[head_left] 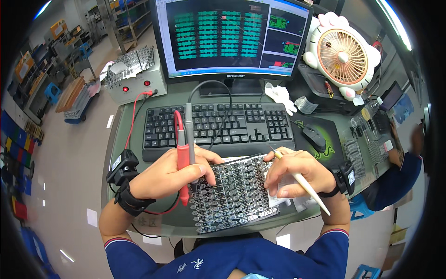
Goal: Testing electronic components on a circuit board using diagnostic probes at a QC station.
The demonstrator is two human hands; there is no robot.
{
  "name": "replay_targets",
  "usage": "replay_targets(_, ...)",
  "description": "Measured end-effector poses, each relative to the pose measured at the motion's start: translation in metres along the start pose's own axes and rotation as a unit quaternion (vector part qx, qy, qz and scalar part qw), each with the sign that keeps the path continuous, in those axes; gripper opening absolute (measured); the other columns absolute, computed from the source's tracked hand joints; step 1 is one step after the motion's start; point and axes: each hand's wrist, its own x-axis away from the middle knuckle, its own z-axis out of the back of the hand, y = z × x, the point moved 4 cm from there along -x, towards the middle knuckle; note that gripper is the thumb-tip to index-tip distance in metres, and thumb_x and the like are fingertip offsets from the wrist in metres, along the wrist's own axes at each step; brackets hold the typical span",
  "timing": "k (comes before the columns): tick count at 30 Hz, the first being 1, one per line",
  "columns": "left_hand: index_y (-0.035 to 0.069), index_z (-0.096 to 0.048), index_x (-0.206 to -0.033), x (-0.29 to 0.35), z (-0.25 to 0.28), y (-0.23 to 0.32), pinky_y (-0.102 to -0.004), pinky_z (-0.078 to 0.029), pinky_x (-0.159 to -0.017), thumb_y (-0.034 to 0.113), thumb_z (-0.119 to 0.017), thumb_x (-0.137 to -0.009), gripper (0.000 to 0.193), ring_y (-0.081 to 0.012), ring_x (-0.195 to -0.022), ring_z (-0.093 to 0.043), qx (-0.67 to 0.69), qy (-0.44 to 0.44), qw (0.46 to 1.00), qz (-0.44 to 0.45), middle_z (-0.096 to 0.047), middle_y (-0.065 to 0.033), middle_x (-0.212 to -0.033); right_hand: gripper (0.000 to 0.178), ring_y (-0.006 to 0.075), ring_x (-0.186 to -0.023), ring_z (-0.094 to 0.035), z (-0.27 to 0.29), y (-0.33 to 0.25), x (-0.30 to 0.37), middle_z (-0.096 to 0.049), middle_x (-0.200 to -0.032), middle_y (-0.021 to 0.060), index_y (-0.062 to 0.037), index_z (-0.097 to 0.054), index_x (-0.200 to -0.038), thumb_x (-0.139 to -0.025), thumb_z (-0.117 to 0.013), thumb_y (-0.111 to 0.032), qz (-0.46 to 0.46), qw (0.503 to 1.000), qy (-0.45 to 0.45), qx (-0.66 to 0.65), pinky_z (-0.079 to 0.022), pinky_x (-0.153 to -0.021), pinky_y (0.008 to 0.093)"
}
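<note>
A panel of small circuit boards (234,197) lies tilted on the desk in front of the keyboard. My left hand (158,179) is closed around a red test probe (184,160) and a grey-black test probe (189,122), both upright at the panel's left part; its fingertips rest on or just above the boards. My right hand (304,168) is closed on a slim cream-handled pick (310,189), its thin point toward the upper left. The right fingertips are at the panel's right edge, beside a white paper slip (275,197). Fingers hide parts of the panel.
Behind the panel stand a black keyboard (218,125) and a monitor (211,74). A metal tester box (134,88) is at back left, its red lead crossing the desk. Right are a mouse (314,138), a fan (344,56) and a co-worker's sleeve (399,183).
</note>
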Motion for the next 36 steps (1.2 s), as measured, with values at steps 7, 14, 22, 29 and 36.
replay_targets(7,-0.005,-0.069,-0.086,0.004,0.007,-0.008,-0.0413,-0.044,-0.098,0.024,-0.046,-0.092,0.038,-0.0292,-0.106,-0.061,0.16,-0.018,0.981,-0.108,-0.067,-0.0198,-0.114,0.027,0.0184,-0.077,-0.068,-0.001,0.0,0.001,-0.069,-0.077,0.0013,-0.0094,-0.064,-0.096,-0.088,-0.072,-0.034,-0.034,0.999,-0.007,0.005,-0.042,-0.097,0.042)
replay_targets(14,0.0,-0.07,-0.084,0.008,-0.005,-0.011,-0.0442,-0.036,-0.105,0.028,-0.039,-0.091,0.042,-0.0341,-0.118,-0.06,0.116,-0.181,0.966,-0.144,-0.07,-0.0162,-0.111,0.055,0.0264,-0.087,-0.066,-0.012,0.003,-0.019,-0.066,-0.092,0.0116,-0.0016,-0.058,-0.122,-0.093,-0.06,-0.048,-0.059,0.995,-0.057,-0.059,-0.052,-0.079,0.035)
replay_targets(22,0.004,-0.066,-0.088,0.009,-0.011,-0.015,-0.0437,-0.043,-0.099,0.021,-0.046,-0.096,0.028,-0.0291,-0.109,-0.065,0.087,-0.172,0.965,-0.176,-0.072,-0.0086,-0.096,0.024,0.0267,-0.08,-0.063,-0.03,0.003,-0.034,-0.061,-0.086,0.0107,-0.0031,-0.062,-0.107,-0.087,-0.068,-0.014,-0.079,0.997,-0.017,0.02,-0.052,-0.07,0.0368)
replay_targets(29,0.005,-0.066,-0.088,0.01,-0.011,-0.017,-0.0438,-0.046,-0.096,0.021,-0.047,-0.095,0.026,-0.0303,-0.106,-0.065,0.055,-0.17,0.964,-0.197,-0.071,-0.0075,-0.093,0.019,0.0262,-0.068,-0.065,-0.041,0.004,-0.029,-0.063,-0.08,0.0084,-0.0052,-0.06,-0.094,-0.081,-0.073,-0.009,-0.094,0.991,0.064,0.073,-0.052,-0.06,0.0346)
replay_targets(36,0.004,-0.065,-0.087,0.008,-0.011,-0.019,-0.0428,-0.05,-0.09,0.021,-0.046,-0.095,0.026,-0.031,-0.105,-0.065,0.066,-0.17,0.963,-0.199,-0.07,-0.0072,-0.09,0.022,0.0258,-0.066,-0.064,-0.043,0.008,-0.027,-0.064,-0.078,0.0089,-0.0039,-0.055,-0.086,-0.077,-0.075,-0.005,-0.049,0.993,0.084,0.07,-0.052,-0.058,0.0339)
